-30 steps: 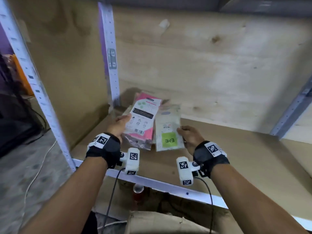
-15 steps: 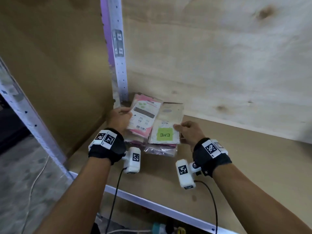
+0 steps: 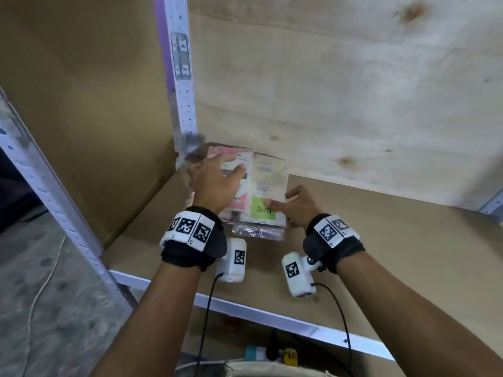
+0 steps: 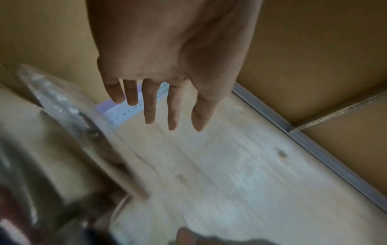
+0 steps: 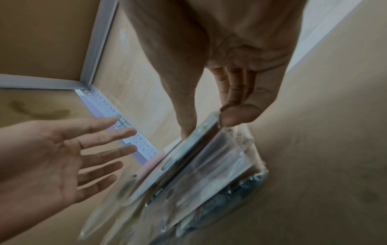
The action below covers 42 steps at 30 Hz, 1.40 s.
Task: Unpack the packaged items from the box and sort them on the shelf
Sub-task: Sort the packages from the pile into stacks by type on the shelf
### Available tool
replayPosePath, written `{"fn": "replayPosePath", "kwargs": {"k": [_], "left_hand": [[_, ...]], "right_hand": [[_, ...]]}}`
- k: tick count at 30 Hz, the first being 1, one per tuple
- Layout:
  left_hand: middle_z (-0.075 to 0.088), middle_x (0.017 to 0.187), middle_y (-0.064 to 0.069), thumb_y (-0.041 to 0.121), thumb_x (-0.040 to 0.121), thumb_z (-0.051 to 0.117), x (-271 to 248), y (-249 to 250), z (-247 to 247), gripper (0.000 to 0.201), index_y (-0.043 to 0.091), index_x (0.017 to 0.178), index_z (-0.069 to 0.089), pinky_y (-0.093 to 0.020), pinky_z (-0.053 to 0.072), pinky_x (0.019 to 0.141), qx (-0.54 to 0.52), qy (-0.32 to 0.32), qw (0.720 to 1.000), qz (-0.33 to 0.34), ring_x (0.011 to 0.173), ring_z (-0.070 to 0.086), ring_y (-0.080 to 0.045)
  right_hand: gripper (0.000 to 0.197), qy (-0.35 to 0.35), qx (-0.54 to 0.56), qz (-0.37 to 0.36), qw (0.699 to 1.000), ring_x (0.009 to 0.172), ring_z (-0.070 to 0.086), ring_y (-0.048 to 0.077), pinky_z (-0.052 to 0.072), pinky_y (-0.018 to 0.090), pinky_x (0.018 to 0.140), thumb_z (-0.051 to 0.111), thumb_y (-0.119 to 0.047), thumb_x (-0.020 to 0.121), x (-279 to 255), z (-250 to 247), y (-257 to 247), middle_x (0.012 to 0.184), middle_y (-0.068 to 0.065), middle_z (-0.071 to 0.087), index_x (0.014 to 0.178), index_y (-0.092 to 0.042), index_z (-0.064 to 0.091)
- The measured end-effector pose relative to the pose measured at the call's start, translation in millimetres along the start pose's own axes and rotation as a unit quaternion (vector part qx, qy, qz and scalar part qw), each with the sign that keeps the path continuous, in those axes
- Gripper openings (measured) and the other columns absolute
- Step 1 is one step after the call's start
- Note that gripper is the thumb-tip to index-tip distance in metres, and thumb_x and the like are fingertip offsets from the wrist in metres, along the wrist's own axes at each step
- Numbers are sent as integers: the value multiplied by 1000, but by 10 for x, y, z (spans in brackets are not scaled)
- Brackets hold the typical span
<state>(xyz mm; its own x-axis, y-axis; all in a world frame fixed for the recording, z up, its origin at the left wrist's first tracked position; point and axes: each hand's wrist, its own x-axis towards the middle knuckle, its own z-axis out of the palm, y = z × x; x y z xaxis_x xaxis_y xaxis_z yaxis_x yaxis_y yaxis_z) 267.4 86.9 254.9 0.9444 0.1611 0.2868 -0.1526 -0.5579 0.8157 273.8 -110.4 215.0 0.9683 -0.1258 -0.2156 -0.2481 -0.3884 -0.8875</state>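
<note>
A stack of flat clear-wrapped packets (image 3: 258, 229) lies in the back left corner of the shelf board (image 3: 381, 240). On top are a pink-and-white packet (image 3: 239, 202) and a pale packet with a green label (image 3: 268, 191). My left hand (image 3: 215, 183) hovers over the pink packet with straight, spread fingers (image 4: 149, 106), holding nothing. My right hand (image 3: 296, 202) pinches the near right edge of the green-label packet (image 5: 188, 149) between thumb and fingertips (image 5: 236, 114). The stack's lower packets (image 5: 220, 182) rest on the board.
A white perforated upright (image 3: 182, 77) stands at the back left corner, another (image 3: 54, 191) at the front left. Plywood back wall (image 3: 353, 91) and brown side panel (image 3: 81, 104) close the bay. The board's right part is bare. Below the front rail (image 3: 272, 317) sit a box and small items.
My left hand let go of the pink packet and lifted above it with fingers spread. The packets now lie on the stack. My head moved closer to the shelf.
</note>
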Motion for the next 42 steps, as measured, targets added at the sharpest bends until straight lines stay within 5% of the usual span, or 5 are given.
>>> {"fn": "replayPosePath", "kwargs": {"k": [9,12,25,31,42], "left_hand": [[71,110,2,14,93,64,-103,127,279,19,11,109,72,-32,51,97,-60,-36,997,26,104,65,-14],[70,103,6,14,91,64,-92,277,375,19,14,108,72,-27,51,89,-71,-7,997,15,94,63,-10],[66,114,-6,63,86,66,-494,788,832,68,15,132,56,-28,62,73,-259,-233,922,-167,87,77,-20],[62,122,-8,69,78,68,-634,927,958,72,13,123,61,-35,63,75,-366,-273,867,-200,92,77,-28],[72,120,-17,10,99,56,-717,770,1143,30,-1,128,60,-29,63,75,-364,-266,871,-196,108,71,-29]], "right_hand": [[44,-17,3,-32,999,53,62,12,43,22,40,82,-29,79,-15,-204,55,88,10,69,90,-16,42],[34,-37,140,-24,989,73,71,26,58,35,55,75,-15,86,-93,-342,105,103,20,72,99,-11,44],[21,2,223,-116,968,83,68,30,56,40,74,73,-7,87,-793,-1192,400,106,24,72,88,-18,55],[19,10,74,-227,971,87,66,27,55,38,78,73,-6,85,-1080,-1285,416,95,11,71,97,-8,59],[27,36,-90,-219,971,103,55,8,42,17,81,82,-39,75,-1091,-1403,703,110,-5,56,96,-32,66]]}}
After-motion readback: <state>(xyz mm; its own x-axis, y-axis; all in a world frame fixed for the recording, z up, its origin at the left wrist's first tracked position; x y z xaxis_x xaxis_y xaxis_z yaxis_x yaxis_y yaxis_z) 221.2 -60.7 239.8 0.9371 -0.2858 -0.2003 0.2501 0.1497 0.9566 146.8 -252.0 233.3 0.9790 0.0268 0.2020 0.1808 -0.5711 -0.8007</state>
